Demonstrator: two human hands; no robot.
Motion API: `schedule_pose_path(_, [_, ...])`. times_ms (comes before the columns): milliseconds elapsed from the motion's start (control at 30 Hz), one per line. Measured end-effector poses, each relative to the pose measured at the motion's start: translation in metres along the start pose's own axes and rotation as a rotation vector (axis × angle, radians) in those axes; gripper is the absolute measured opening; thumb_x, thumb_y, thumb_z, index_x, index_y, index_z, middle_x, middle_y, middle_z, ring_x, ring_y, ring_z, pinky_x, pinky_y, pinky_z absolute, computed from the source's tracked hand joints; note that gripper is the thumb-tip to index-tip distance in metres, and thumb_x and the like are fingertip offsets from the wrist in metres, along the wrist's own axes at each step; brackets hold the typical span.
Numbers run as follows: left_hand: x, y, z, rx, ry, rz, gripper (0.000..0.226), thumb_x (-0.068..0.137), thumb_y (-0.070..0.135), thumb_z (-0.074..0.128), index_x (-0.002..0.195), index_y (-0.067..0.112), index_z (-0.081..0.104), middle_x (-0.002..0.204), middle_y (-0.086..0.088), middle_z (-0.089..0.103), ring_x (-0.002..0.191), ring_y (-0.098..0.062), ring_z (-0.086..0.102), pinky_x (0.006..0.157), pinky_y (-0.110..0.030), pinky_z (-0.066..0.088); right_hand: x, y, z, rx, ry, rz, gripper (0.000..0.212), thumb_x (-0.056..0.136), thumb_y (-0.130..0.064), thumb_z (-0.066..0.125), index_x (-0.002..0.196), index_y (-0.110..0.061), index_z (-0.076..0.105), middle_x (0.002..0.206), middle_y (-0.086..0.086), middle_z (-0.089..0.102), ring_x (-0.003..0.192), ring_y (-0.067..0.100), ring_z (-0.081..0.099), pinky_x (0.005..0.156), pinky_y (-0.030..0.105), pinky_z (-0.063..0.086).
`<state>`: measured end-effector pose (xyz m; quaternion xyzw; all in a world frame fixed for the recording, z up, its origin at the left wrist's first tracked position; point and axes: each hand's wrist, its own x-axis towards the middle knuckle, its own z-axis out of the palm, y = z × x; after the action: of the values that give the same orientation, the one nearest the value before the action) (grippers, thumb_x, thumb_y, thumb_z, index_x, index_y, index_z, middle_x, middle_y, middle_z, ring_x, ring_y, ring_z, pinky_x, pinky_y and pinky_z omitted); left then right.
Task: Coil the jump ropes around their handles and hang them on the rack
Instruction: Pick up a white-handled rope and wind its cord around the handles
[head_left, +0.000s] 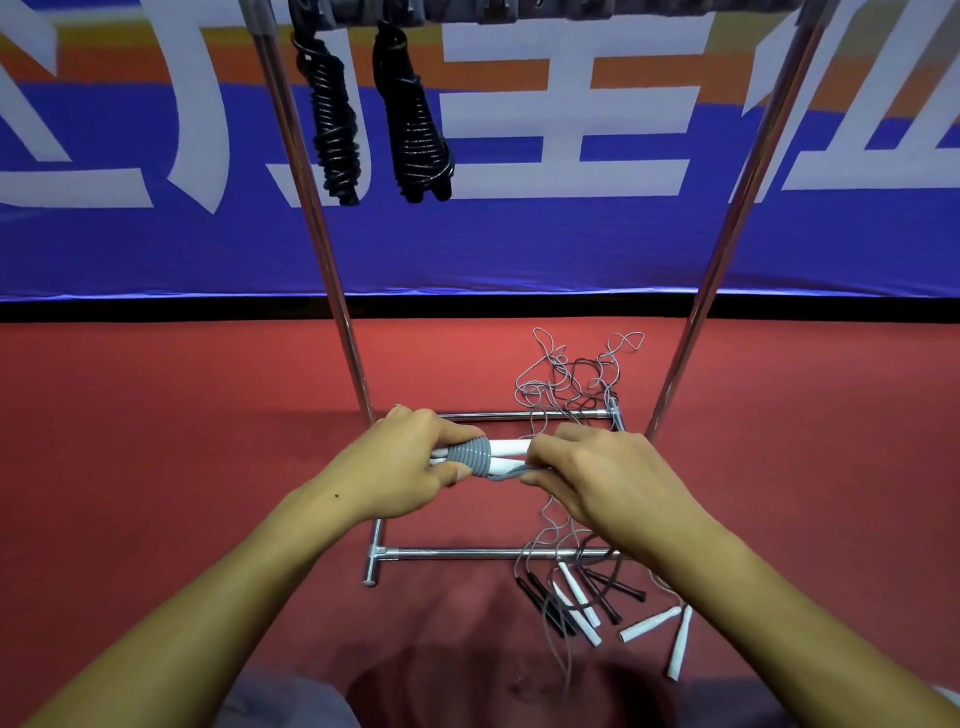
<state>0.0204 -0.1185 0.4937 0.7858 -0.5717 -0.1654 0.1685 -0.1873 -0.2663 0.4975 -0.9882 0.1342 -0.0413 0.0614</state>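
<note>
The rack (727, 228) is polished, mirror-bright metal tubing, and the two coiled ropes (410, 135) hanging from it look like glossy black plastic cord. The white handles (511, 448) held in the hands are smooth, slightly shiny plastic wrapped with matt grey cord (470, 457), while the loose handles (576, 608) on the ground are smooth white and black plastic. The red floor (156, 415) looks matt and finely textured, and the banner (519, 244) behind has a soft satin sheen like printed fabric or vinyl.

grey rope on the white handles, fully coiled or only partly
Partly: grey rope wraps only the left part of the white handles; the right hand holds loose rope.
</note>
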Motion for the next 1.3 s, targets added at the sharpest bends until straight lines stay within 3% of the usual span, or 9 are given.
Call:
schedule_pose_path(167, [-0.003, 0.003, 0.000, -0.010, -0.014, 0.019, 0.039, 0.096, 0.029, 0.069, 0.128, 0.049, 0.065, 0.086, 0.007, 0.075, 0.081, -0.021, 0.065, 0.080, -0.039, 0.057, 0.006, 0.003, 0.010, 0.078, -0.018, 0.025, 0.055, 0.100, -0.062, 0.030, 0.109, -0.022, 0.067, 0.105, -0.002, 0.055, 0.089, 0.028, 0.060, 0.072, 0.043, 0.050])
schedule_pose_path(267, [-0.002, 0.003, -0.002, 0.019, 0.019, 0.034, 0.042, 0.096, 0.031, 0.069, 0.131, 0.053, 0.060, 0.091, 0.009, 0.076, 0.083, -0.021, 0.065, 0.082, -0.039, 0.057, 0.008, 0.008, 0.017, 0.359, 0.053, 0.120, 0.034, 0.103, -0.050, 0.051, 0.103, -0.024, 0.072, 0.094, -0.005, 0.053, 0.087, 0.021, 0.056, 0.079, 0.041, 0.047])
schedule_pose_path(400, [-0.003, 0.006, 0.000, 0.095, -0.021, 0.097, 0.043, 0.098, 0.035, 0.070, 0.138, 0.048, 0.062, 0.114, 0.011, 0.078, 0.104, -0.015, 0.067, 0.090, -0.033, 0.054, 0.007, 0.010, 0.017, 0.431, 0.078, 0.109, 0.015, 0.097, -0.044, 0.067, 0.094, -0.030, 0.070, 0.086, -0.013, 0.060, 0.081, 0.006, 0.054, 0.074, 0.033, 0.046])
schedule_pose_path(467, [-0.004, 0.008, 0.000, 0.069, -0.110, 0.111, 0.044, 0.098, 0.031, 0.072, 0.139, 0.046, 0.064, 0.103, 0.006, 0.079, 0.092, -0.011, 0.065, 0.083, -0.031, 0.051, 0.008, 0.010, 0.016, 0.465, 0.040, 0.069, 0.019, 0.094, -0.045, 0.072, 0.088, -0.028, 0.066, 0.080, -0.014, 0.064, 0.076, 0.004, 0.058, 0.072, 0.034, 0.049])
schedule_pose_path(633, [-0.006, 0.008, -0.003, -0.111, -0.312, 0.198, 0.048, 0.098, 0.024, 0.074, 0.138, 0.049, 0.063, 0.080, 0.002, 0.071, 0.067, -0.013, 0.054, 0.072, -0.032, 0.052, 0.007, 0.020, 0.012, 0.811, -0.137, 0.050, 0.018, 0.093, -0.035, 0.077, 0.086, -0.020, 0.071, 0.078, 0.004, 0.072, 0.067, 0.009, 0.059, 0.069, 0.037, 0.051])
schedule_pose_path(800, [-0.013, 0.016, -0.020, -0.409, -0.390, 0.200, 0.050, 0.098, 0.014, 0.076, 0.137, 0.045, 0.067, 0.117, 0.000, 0.080, 0.095, -0.012, 0.063, 0.089, -0.057, 0.060, 0.005, 0.026, 0.005, 1.128, -0.196, 0.024, 0.017, 0.090, -0.026, 0.081, 0.089, -0.010, 0.077, 0.078, 0.024, 0.065, 0.071, 0.021, 0.049, 0.065, 0.037, 0.038])
schedule_pose_path(900, [-0.019, 0.021, -0.028, -0.530, -0.363, 0.190, 0.048, 0.097, 0.007, 0.076, 0.138, 0.032, 0.070, 0.121, -0.002, 0.079, 0.100, -0.012, 0.068, 0.085, -0.059, 0.062, 0.004, 0.027, 0.000, 1.269, -0.168, -0.013, 0.009, 0.091, -0.018, 0.080, 0.091, -0.009, 0.077, 0.084, 0.034, 0.064, 0.076, 0.024, 0.054, 0.071, 0.040, 0.043])
schedule_pose_path(1033, [-0.025, 0.023, -0.031, -0.646, -0.322, 0.191, 0.045, 0.095, 0.003, 0.076, 0.137, 0.020, 0.070, 0.119, -0.005, 0.079, 0.099, -0.013, 0.070, 0.081, -0.054, 0.064, 0.004, 0.023, -0.001, 1.458, -0.138, 0.009, 0.009, 0.090, -0.014, 0.076, 0.087, -0.017, 0.068, 0.068, 0.010, 0.059, 0.056, 0.013, 0.048, 0.055, 0.022, 0.040])
schedule_pose_path(1300, [-0.025, 0.024, -0.032, -0.743, -0.166, 0.200, 0.041, 0.092, -0.004, 0.077, 0.130, 0.010, 0.073, 0.106, -0.013, 0.080, 0.085, -0.011, 0.071, 0.080, -0.042, 0.063, 0.005, 0.006, 0.009, 1.587, 0.049, 0.079, 0.010, 0.094, -0.018, 0.067, 0.084, -0.019, 0.067, 0.073, 0.002, 0.059, 0.057, 0.011, 0.049, 0.052, 0.021, 0.041])
